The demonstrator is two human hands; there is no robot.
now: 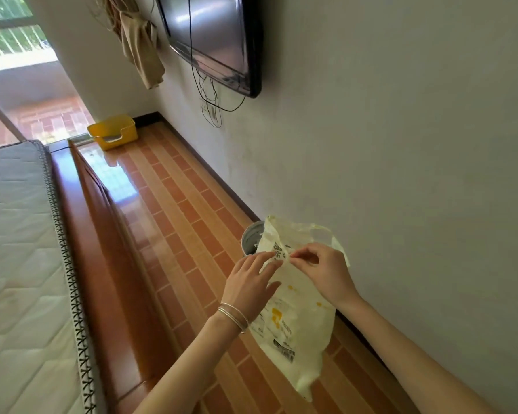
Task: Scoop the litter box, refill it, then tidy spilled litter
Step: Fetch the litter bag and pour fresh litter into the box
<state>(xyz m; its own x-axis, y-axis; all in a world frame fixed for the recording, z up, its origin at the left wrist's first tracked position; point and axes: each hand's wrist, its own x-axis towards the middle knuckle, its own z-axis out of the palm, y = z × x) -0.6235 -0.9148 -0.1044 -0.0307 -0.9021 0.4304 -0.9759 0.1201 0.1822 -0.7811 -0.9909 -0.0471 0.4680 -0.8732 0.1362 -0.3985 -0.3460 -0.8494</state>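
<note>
My right hand [320,273] pinches the top of the plastic bag [299,324]; my left hand [250,283] lies nearly flat against it. I should rub the layers apart gently to open its mouth. The yellow litter box [112,131] sits well away, by the window.

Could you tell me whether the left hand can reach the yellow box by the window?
Probably not: the left hand touches the plastic bag, and the yellow box sits far down the floor; walking over seems needed.

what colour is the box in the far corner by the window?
Yellow. The box shows best in the head view.
</note>
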